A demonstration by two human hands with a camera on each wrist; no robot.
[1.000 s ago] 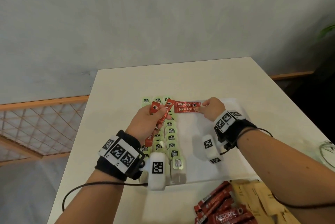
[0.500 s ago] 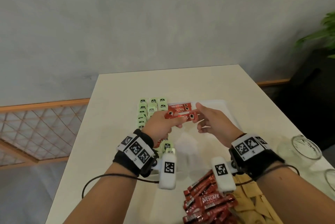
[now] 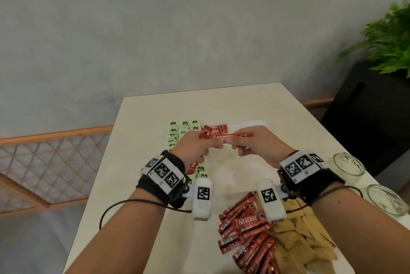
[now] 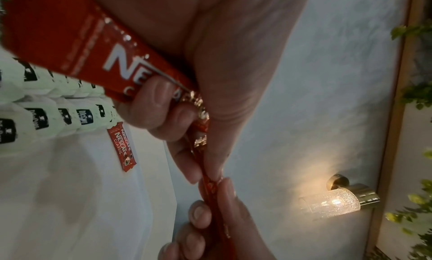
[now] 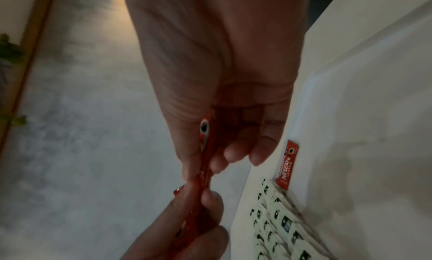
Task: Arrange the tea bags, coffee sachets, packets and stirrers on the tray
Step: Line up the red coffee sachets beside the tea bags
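Observation:
Green tea bags (image 3: 177, 133) lie in rows along the left of the white tray (image 3: 255, 123). One red coffee sachet (image 3: 218, 127) lies flat at the tray's far end, next to the tea bags (image 4: 46, 120). My left hand (image 3: 213, 145) grips a bundle of red sachets (image 4: 93, 48) above the tray. My right hand (image 3: 233, 144) pinches the end of one sachet (image 3: 236, 135) that sticks out of that bundle. In the right wrist view the pinched sachet (image 5: 205, 153) runs edge-on between thumb and fingers, above the sachet on the tray (image 5: 286, 164).
A loose pile of red sachets (image 3: 246, 233) and brown paper packets (image 3: 299, 242) lies on the table at the near edge. Two glasses (image 3: 348, 164) (image 3: 386, 200) stand at the right edge. A plant (image 3: 390, 43) on a dark stand is beyond the table's right side.
My right hand left the sachet it pressed onto the tray's far end, came back to my left hand, and now pinches a sachet in the bundle. The view has pulled back.

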